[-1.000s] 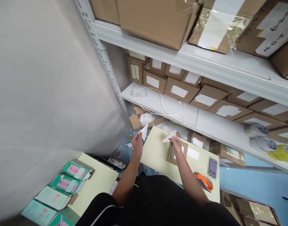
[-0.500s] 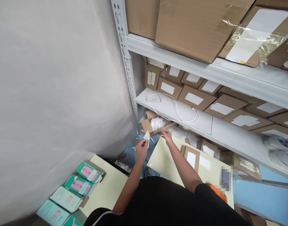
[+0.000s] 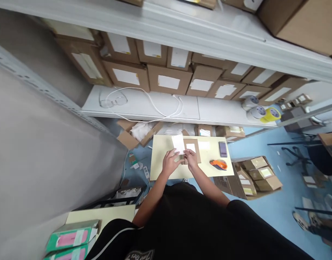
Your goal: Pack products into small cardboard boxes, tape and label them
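A blank white label (image 3: 178, 143) is held up over the table between my two hands. My left hand (image 3: 169, 162) has its fingers at the label's lower left edge, with the thumb reaching toward the right. At the lower right corner, my right hand (image 3: 191, 159) pinches the label. Just behind my right hand a small cardboard box (image 3: 195, 143) with a white sticker lies on the pale yellow table (image 3: 160, 155); my hand covers part of it. Another white sheet (image 3: 204, 145) lies to the right of the box.
An orange tape dispenser (image 3: 219, 165) and a blurred dark object (image 3: 223, 149) lie on the table's right. An open carton (image 3: 128, 139) of crumpled white waste stands behind left. A shelf (image 3: 187, 108) carries glasses (image 3: 113, 102), a white cable (image 3: 152, 103), tape rolls (image 3: 255, 112) and several labelled boxes.
My view has turned right. My hands have moved from beside the waste carton to over the table. My right hand has come to the white label, now spread out between both hands.
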The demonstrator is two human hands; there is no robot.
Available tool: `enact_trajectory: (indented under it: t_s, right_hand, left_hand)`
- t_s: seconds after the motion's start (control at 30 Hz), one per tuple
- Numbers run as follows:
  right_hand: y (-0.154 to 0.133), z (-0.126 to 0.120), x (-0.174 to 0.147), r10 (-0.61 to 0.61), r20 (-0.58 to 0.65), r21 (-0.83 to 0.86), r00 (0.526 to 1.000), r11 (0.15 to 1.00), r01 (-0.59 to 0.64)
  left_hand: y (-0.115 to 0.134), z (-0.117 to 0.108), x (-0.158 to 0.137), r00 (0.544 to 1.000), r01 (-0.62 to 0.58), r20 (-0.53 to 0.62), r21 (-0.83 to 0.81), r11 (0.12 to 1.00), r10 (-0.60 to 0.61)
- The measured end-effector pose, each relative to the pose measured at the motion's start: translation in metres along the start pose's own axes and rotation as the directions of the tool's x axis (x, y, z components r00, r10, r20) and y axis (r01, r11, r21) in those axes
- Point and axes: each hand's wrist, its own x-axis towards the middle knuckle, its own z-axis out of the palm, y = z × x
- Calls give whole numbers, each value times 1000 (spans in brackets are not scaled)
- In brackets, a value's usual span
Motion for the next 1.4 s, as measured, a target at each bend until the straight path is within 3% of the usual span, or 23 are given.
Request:
enact_trajectory:
  t_s: [0.07, 0.17, 0.27, 0.33, 0.43, 0.53, 0.67, 0.93, 1.13, 1.3, 1.4]
  right_hand:
    - [-2, -25, 6, 19, -27, 23, 999, 1000, -18]
    - [3, -59, 10, 44, -37, 50, 998, 998, -42]
    - [16, -85, 15, 74, -47, 27, 996, 997, -73]
    - [26, -99, 22, 80, -50, -39, 996, 996, -82]
    - [36, -112, 41, -37, -58, -222, 998, 975, 23]
    - [41, -121, 65, -148, -64, -418, 987, 902, 108]
    - [43, -130, 87, -114, -35, -555, 993, 829, 75]
    - [52, -133, 99, -47, 41, -641, 998, 765, 63]
    - [50, -135, 103, -6, 98, -667, 995, 742, 70]
    - [50, -131, 103, 16, 109, -779, 994, 622, 76]
    - [49, -128, 108, 19, 106, -803, 994, 592, 75]
  left_hand:
    - [1, 24, 2, 980, 189, -41, -141, 972, -196]
    - [-2, 59, 6, 892, 416, -21, -348, 840, -451]
    - [-5, 89, 9, 861, 477, 71, -455, 752, -503]
    - [-5, 107, 11, 859, 485, 87, -449, 750, -504]
    - [-1, 129, 15, 855, 498, 29, -326, 803, -518]
    - [3, 144, 21, 823, 548, -49, -188, 815, -565]
    - [4, 155, 28, 790, 603, -80, -88, 793, -609]
    - [5, 168, 29, 740, 668, -157, 57, 742, -654]
    - [5, 173, 33, 738, 673, -184, 128, 728, -649]
    - [7, 174, 34, 747, 663, -153, 229, 712, -646]
    - [8, 165, 40, 735, 651, -95, 377, 659, -672]
